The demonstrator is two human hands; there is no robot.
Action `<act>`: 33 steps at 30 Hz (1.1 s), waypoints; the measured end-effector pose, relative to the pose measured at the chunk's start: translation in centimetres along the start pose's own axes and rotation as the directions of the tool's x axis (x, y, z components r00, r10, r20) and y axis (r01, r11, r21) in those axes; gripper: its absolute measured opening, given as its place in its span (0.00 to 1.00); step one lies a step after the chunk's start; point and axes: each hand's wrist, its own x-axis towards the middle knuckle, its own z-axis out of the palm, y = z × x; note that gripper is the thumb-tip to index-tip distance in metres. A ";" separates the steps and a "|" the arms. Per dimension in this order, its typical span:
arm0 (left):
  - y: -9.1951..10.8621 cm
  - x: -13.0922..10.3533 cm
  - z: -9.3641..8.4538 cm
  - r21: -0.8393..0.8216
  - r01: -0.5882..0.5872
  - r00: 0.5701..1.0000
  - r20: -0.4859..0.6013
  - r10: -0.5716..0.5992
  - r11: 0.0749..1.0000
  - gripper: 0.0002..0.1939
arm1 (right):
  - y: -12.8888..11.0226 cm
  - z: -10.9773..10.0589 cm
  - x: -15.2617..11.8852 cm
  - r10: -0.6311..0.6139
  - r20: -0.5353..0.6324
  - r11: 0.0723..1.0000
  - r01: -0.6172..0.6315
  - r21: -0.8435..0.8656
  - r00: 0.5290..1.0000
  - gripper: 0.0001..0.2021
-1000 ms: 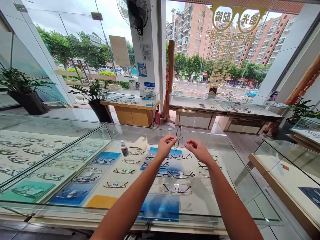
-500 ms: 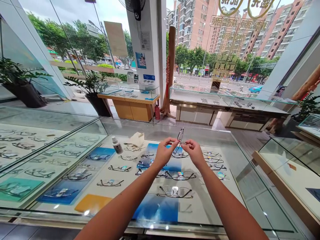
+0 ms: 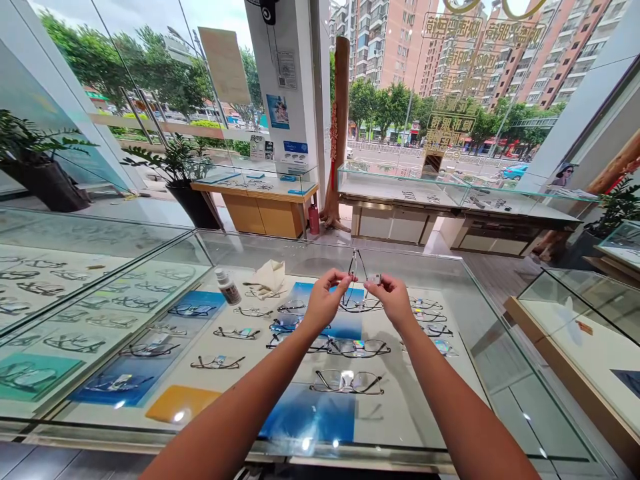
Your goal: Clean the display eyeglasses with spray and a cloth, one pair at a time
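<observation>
Above the glass display case (image 3: pixel 240 393), my left hand (image 3: pixel 324 301) pinches one side of a pair of dark, thin-framed eyeglasses (image 3: pixel 353 261). My right hand (image 3: pixel 395 300) is closed on the other side, thumb and fingers together. A small pale piece (image 3: pixel 375 277) shows at the right fingertips; whether it belongs to the glasses I cannot tell. The held pair is seen nearly edge-on, partly covered by the fingers. Below the hands, several other eyeglasses (image 3: pixel 359 348) lie in rows, some over a blue sheet (image 3: pixel 310 417).
A small white bottle (image 3: pixel 229 287) and a crumpled beige cloth (image 3: pixel 271 277) are left of my hands. An orange cloth (image 3: pixel 183 403) lies near the front edge. Another glass case (image 3: pixel 565 333) stands to the right, and a potted plant (image 3: pixel 193 200) beyond.
The held eyeglasses have turned, so a lens that faced me is now nearly edge-on. A pale piece now shows at my right fingertips. The view has tipped slightly downward.
</observation>
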 end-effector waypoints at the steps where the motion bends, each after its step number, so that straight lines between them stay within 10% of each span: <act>1: 0.0 0.1 -0.1 0.017 -0.003 1.000 -0.002 0.003 1.000 0.18 | 0.0 -0.3 0.1 -0.004 -0.046 0.999 0.002 -0.032 0.999 0.21; 12: 0.2 0.2 -0.6 0.176 -0.023 0.996 0.089 0.007 0.984 0.15 | -1.1 -1.3 -0.3 -0.219 -0.481 0.964 0.113 -0.239 0.849 0.18; 23: 0.5 -0.1 -0.1 0.141 -0.012 0.995 0.100 -0.002 0.990 0.16 | 0.0 1.9 -1.2 -0.142 -0.136 0.986 0.128 -0.107 0.981 0.19; 33: -0.6 0.2 -0.1 0.034 0.034 0.997 0.072 -0.037 0.999 0.17 | 0.6 1.1 -0.2 0.017 -0.236 1.000 -0.018 -0.001 0.972 0.17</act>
